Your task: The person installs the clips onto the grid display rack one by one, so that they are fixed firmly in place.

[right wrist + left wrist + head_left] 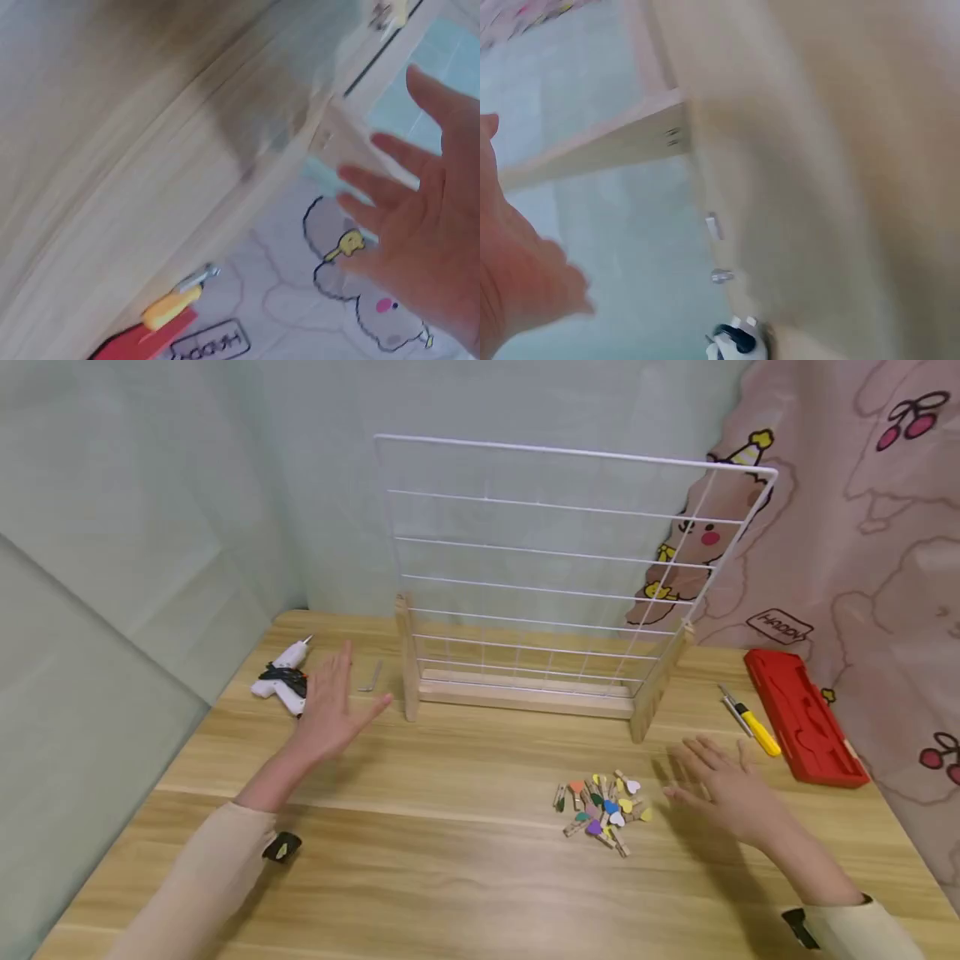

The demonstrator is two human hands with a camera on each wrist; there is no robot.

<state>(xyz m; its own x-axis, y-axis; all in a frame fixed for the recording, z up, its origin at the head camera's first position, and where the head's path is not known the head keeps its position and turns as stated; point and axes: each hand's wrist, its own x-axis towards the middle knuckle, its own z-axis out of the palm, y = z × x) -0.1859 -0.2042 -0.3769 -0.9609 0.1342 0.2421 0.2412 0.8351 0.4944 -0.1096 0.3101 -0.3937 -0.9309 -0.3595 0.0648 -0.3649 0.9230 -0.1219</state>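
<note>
At the far side of a wood-grain bench (420,877), wooden supports (409,664) keep a white wire rack (555,552) standing. Far right lies a red tray (802,718). Both hands are empty, fingers apart: left hand (328,706) beside a glue gun (291,657), right hand (723,789) near heart-topped clips (610,807), presumably heaped for easy reach. Far left, a thin tool (376,675), possibly a hex key.

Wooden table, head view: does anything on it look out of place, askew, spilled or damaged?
Nothing looks plainly damaged. The heart-decorated clothespins lie in a jumbled heap, pointing every way, and the yellow-handled tool lies beside the red tray rather than in it.
</note>
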